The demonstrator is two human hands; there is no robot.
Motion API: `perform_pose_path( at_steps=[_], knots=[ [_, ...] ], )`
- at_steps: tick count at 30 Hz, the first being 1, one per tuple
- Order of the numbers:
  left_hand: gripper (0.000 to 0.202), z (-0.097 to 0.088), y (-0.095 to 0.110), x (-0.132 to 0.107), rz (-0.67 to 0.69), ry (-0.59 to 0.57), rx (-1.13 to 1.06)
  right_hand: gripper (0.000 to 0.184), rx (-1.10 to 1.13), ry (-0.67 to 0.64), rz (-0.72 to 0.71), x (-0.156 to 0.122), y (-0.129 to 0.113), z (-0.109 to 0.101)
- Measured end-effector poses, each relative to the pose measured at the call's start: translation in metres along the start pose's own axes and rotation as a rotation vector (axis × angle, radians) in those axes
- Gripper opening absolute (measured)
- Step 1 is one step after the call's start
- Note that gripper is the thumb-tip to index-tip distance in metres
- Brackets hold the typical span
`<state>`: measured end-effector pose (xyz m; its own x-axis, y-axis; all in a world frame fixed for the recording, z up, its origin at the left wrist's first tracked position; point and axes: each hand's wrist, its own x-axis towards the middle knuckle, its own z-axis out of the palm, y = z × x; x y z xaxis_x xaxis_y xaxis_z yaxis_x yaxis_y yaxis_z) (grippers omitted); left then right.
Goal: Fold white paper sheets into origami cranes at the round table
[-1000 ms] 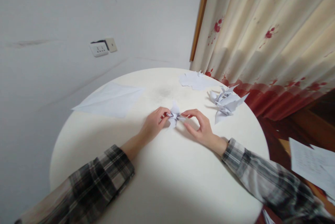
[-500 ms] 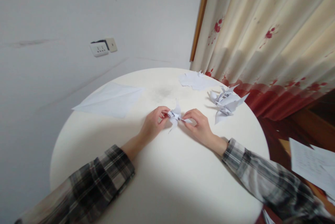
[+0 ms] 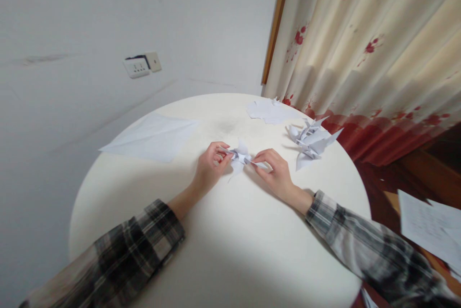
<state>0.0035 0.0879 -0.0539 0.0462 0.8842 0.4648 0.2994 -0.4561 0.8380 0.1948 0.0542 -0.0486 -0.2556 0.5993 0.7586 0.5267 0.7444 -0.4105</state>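
Note:
A white folded-paper crane [image 3: 240, 157] is held low over the round white table [image 3: 230, 250], between my two hands. My left hand [image 3: 212, 164] pinches its left point between thumb and fingers. On the opposite side, my right hand [image 3: 272, 169] grips the right point, whose tip shows inside the curl of the fingers. The crane's two wings spread away from me and towards me. Whether its underside touches the table cannot be seen.
Several folded paper cranes [image 3: 311, 141] cluster at the table's right edge. Paper scraps [image 3: 270, 111] lie at the back right, a creased sheet [image 3: 151, 137] at the left. Beyond are a wall socket [image 3: 137, 67], a curtain [image 3: 360, 58], and written papers [image 3: 428, 224] lower right.
My left hand has shifted slightly and holds the crane's left point more clearly pulled out. The wings sit flatter and more spread. My right hand has barely moved.

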Motion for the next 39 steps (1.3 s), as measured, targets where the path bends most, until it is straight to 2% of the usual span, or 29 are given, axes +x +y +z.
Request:
perform_pose_path(
  at_steps=[5, 13, 18, 25, 28, 33, 36, 39],
  knots=[
    [0.03, 0.005, -0.009, 0.005, -0.148, 0.004, -0.337, 0.007, 0.007, 0.0, 0.006, -0.001, 0.0, 0.0],
    [0.032, 0.006, -0.015, 0.006, -0.294, -0.036, -0.469, 0.009, 0.018, 0.003, 0.011, -0.002, -0.001, -0.002],
    [0.033, 0.003, -0.013, 0.006, -0.294, -0.04, -0.444, 0.009, -0.007, 0.023, 0.017, -0.001, -0.003, -0.002],
    [0.033, -0.004, -0.006, 0.008, -0.252, -0.104, -0.441, 0.015, 0.011, 0.055, 0.066, 0.0, -0.006, -0.004],
    [0.03, -0.001, -0.012, 0.008, -0.239, -0.108, -0.392, 0.018, 0.022, 0.029, 0.05, 0.001, -0.009, -0.005],
    [0.021, 0.003, -0.02, 0.007, -0.138, -0.159, -0.318, 0.023, 0.019, -0.088, 0.005, 0.001, -0.009, -0.005],
    [0.021, 0.003, -0.018, 0.006, -0.155, -0.171, -0.329, 0.028, 0.023, -0.127, -0.011, -0.001, -0.007, -0.004],
    [0.03, 0.001, -0.014, 0.006, -0.202, -0.192, -0.374, 0.032, 0.012, -0.098, -0.019, -0.002, -0.005, -0.004]
  ],
)
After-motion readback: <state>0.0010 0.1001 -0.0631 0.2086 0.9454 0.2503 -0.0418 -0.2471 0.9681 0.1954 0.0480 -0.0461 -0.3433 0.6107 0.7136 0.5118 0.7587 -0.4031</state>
